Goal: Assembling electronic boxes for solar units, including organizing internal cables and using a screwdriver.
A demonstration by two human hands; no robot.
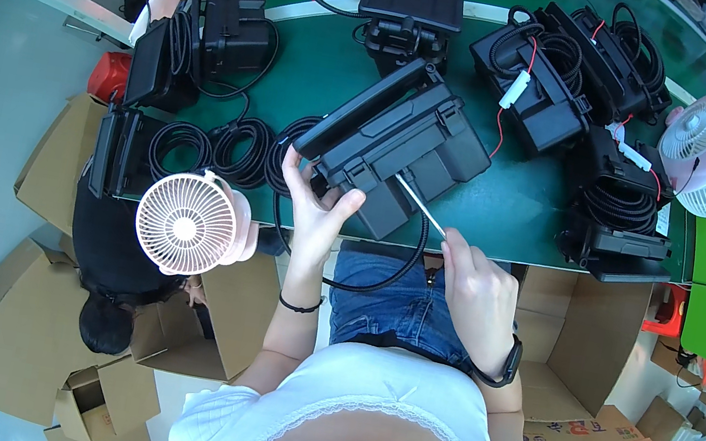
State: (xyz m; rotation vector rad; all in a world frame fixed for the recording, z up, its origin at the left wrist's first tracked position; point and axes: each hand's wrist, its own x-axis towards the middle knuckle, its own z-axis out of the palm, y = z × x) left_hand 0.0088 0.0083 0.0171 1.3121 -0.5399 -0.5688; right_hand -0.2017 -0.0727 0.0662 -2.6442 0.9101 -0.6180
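From above, the black box [403, 149] sits tilted at the near edge of the green bench [504, 219]. The left hand [313, 204] is closed around the box's lower corner, steadying it. The right hand [475, 289], just nearer than the box, pinches a thin screwdriver [420, 206] whose tip meets the box's underside. The box looks rigid, fairly weighty plastic; best gripped by its edges. A pink fan [187, 223] stands left of it.
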